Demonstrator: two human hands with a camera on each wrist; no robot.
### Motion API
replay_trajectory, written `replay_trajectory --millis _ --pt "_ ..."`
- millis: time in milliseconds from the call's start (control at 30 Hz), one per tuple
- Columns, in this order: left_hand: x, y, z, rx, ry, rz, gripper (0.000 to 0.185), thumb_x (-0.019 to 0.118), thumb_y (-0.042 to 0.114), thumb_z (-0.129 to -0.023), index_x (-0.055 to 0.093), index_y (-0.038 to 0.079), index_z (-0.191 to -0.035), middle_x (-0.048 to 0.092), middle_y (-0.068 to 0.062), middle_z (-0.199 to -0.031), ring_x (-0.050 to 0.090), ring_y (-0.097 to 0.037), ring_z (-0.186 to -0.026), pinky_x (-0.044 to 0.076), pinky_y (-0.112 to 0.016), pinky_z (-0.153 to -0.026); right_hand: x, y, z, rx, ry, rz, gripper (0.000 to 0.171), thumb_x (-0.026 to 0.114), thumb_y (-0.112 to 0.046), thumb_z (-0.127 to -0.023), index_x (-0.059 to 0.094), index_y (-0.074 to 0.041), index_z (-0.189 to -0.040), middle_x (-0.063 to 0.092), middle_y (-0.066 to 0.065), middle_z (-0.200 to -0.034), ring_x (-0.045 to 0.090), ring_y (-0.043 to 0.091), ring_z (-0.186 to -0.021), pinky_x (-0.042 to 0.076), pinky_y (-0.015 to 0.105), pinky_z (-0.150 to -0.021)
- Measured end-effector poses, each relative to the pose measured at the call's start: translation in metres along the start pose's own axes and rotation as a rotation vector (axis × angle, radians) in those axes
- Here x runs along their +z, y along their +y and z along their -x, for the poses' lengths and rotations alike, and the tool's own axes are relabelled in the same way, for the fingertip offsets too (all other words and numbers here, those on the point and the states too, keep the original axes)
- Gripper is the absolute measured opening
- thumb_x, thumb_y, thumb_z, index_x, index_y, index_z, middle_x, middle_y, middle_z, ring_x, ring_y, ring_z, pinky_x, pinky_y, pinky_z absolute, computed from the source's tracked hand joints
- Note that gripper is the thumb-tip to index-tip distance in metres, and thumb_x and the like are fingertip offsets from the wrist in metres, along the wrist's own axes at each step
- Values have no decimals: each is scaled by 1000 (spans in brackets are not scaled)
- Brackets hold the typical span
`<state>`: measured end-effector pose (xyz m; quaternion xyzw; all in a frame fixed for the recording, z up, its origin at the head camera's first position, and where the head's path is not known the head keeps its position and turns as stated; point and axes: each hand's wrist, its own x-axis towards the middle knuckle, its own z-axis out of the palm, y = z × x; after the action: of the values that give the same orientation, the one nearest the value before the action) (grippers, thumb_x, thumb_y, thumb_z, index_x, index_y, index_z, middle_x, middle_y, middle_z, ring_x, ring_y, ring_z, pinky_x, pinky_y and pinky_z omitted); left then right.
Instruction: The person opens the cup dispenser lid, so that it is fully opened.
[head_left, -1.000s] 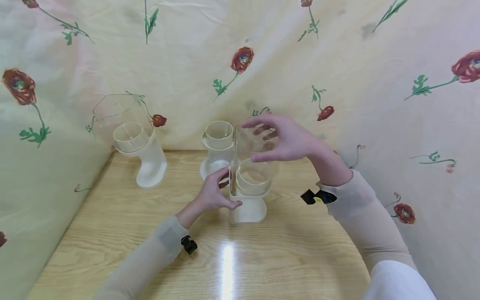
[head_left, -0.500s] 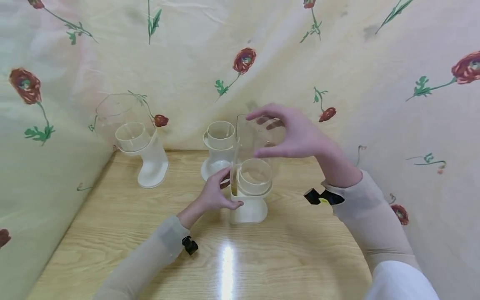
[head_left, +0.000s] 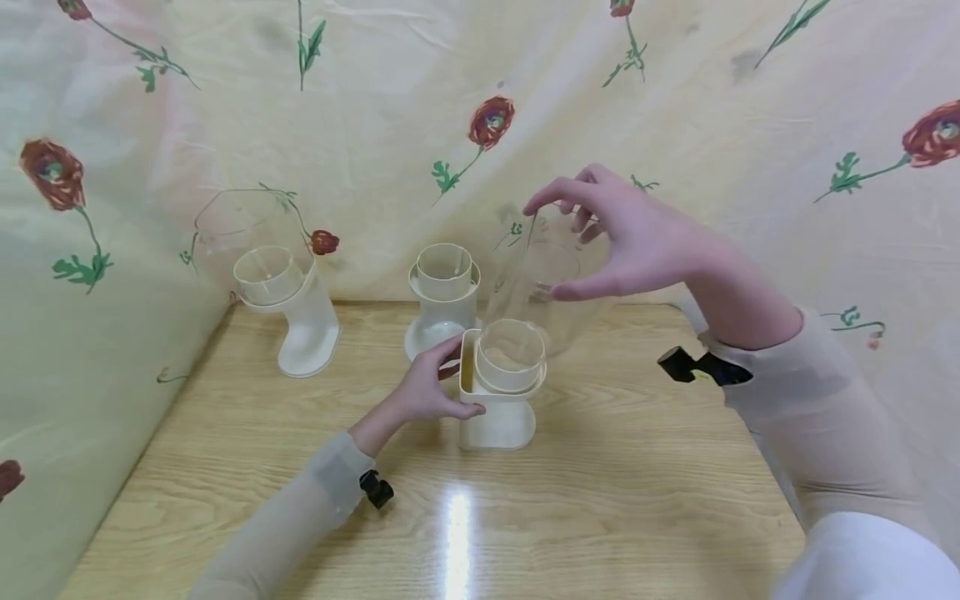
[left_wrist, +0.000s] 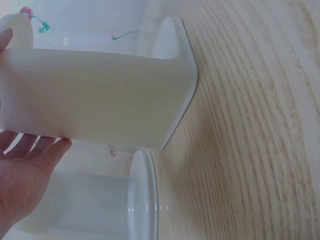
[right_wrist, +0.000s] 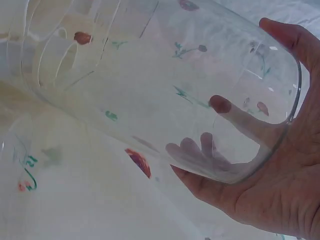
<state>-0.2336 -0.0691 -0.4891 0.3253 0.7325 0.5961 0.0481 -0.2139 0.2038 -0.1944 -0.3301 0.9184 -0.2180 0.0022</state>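
Observation:
My left hand [head_left: 427, 387] grips the upper part of a white stand [head_left: 497, 423] on the wooden table, its thumb at the front side. A ring-shaped white cup [head_left: 512, 367] sits in the stand's top, beside a narrow slot. In the left wrist view, fingers and thumb clasp the tall smooth back of the stand. My right hand [head_left: 637, 233] holds a clear, open-looking plastic container [right_wrist: 150, 85] by one end, fingers and thumb spread across it. The container hangs tilted above the stand, its lower end close to the cup; whether they touch I cannot tell.
A similar white stand [head_left: 309, 337] with a clear container [head_left: 240, 221] on it stands at the back left. Just behind my left hand is another white piece [head_left: 444, 312] with a round base. Flower-patterned cloth [head_left: 360, 133] lines the table's back and sides.
My right hand has risen and moved right, lifting the clear container up out of the stand and tilting it. My left hand keeps its hold on the stand.

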Motion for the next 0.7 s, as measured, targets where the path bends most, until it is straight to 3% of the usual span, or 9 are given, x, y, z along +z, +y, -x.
replay_trajectory --millis 100,267,333,533,633,700 --pt "-7 -1 0 -16 -47 19 103 94 1 -71 42 3 -160 57 -21 -154 56 -39 -143 51 -51 -119 -9 1 4 40 32 14 79 95 -30 -78 55 -25 -146 51 12 -136 56 28 -108 58 46 -98" --pt "-21 -5 8 -72 -63 78 96 86 -7 -79 39 -1 -162 45 -20 -166 48 -41 -150 49 -50 -120 -21 5 8 129 83 62 75 94 -37 -80 57 -26 -144 62 4 -138 63 25 -105 56 23 -90" --pt "-23 -5 14 -86 -38 84 92 85 -9 -80 41 -2 -160 47 -21 -165 49 -41 -150 50 -49 -119 -24 7 9 163 89 96 75 93 -42 -80 58 -28 -144 64 5 -137 65 26 -106 56 21 -87" --pt "-13 1 27 -80 119 -13 76 87 1 -82 55 0 -151 64 -22 -147 63 -39 -135 62 -40 -105 -28 15 11 248 57 170 76 88 -54 -82 57 -27 -146 65 11 -141 69 32 -112 56 41 -85" --pt "-8 2 29 -104 209 -27 63 85 1 -84 63 0 -143 70 -22 -138 69 -35 -126 65 -33 -96 -28 20 11 298 37 165 77 87 -58 -82 57 -26 -146 65 13 -143 70 34 -116 57 40 -82" --pt "-9 1 29 -130 229 -2 55 82 -2 -87 65 -3 -139 71 -24 -135 69 -34 -124 66 -30 -94 -27 25 12 330 19 154 80 86 -61 -82 57 -25 -147 64 14 -144 71 36 -117 58 38 -80"
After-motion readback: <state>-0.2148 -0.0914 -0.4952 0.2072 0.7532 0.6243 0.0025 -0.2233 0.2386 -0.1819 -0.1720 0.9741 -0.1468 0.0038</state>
